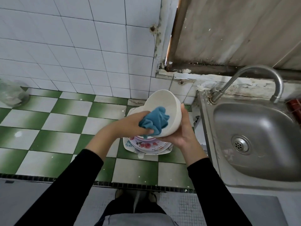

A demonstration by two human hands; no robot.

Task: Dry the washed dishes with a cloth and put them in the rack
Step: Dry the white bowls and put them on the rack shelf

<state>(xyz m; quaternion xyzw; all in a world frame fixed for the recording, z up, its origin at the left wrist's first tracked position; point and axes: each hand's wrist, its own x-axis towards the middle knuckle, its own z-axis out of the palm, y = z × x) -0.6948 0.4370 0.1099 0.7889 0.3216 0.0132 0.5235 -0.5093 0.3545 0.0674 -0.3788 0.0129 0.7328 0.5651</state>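
R hand (182,132) cups white bowl (169,108) tilted, mouth facing L; L hand (135,123) grips blue cloth (154,121) inside it.

Plate stack (146,146) mostly behind bowl (170,106).

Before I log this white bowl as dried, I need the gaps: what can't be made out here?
Head view.
Rack: not in frame.
Stack of flowered plates: count hidden by the white bowl, left hand and right hand.
Bowl's inside: partly covered by crumpled blue cloth.
Red object: cut by right edge.
Clear container: blurred, cut by left edge.
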